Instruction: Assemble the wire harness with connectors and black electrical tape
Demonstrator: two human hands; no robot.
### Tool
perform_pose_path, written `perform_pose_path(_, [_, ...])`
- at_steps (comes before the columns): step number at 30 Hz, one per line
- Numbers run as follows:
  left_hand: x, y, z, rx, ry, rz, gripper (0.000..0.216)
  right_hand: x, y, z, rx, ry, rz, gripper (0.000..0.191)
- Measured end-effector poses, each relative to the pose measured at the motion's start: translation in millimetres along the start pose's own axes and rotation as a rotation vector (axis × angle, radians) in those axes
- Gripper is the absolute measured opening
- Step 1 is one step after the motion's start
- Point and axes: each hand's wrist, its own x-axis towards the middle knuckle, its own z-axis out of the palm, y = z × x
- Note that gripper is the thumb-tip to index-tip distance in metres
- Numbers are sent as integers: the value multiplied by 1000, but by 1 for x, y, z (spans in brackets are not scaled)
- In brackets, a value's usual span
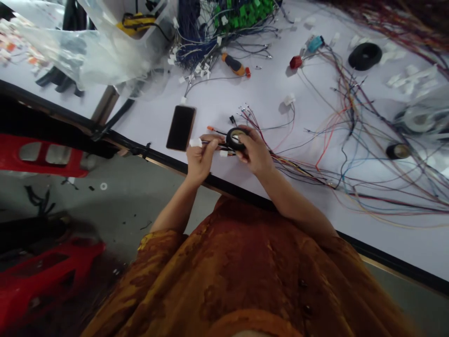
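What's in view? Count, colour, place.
held tape roll: one, black, centre
wire bundle: one, multicoloured, centre to right
phone: one, dark, left of hands
hand tool: one, orange and dark, upper centre
loose tape rolls: two, black, right
large connectors: two, red and blue, upper right
green connectors: many, green, top centre
white connectors: many, white, scattered
bin: one, translucent, upper left
plastic frames: two, red, floor left
table: one, white, beneath
garment: one, orange-brown, bottom
left hand: one, bare, centre
right hand: one, bare, centre

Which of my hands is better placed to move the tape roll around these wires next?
Likely the right hand: it holds the black tape roll, while the left hand grips wires near a white connector.
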Motion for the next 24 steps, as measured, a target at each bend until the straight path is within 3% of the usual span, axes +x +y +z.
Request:
perform_pose_path(3, [7,-20,5,-67,162,-142,42,-33,18,-10,-373,-47,-288,39])
perform_pose_path(5, [9,-23,7,-146,175,-217,44,-53,25,-14,-560,-117,-418,39])
perform_pose_path(7, [8,-14,7,-193,128,-219,44,-56,23,-15,-516,-76,-439,36])
perform_pose_path(10, [0,7,4,-133,-20,-138,39,-32,8,-12,-181,79,-269,41])
perform_pose_path(12, [-5,13,4,-91,-77,-105,36,-12,-1,-9,33,90,-84,41])
perform_pose_path(16, [-14,-5,9,-214,91,-199,41,0,1,-9,304,10,120,37])
perform_pose_path(18, [-20,-19,13,-264,81,-260,44,-10,11,-10,338,2,123,43])
perform_pose_path(21, [-33,-29,16,-217,-79,-312,43,-30,26,-16,307,6,137,47])
perform_pose_path(24, [-47,-30,15,-168,-40,-339,33,-39,30,-29,79,-74,92,43])
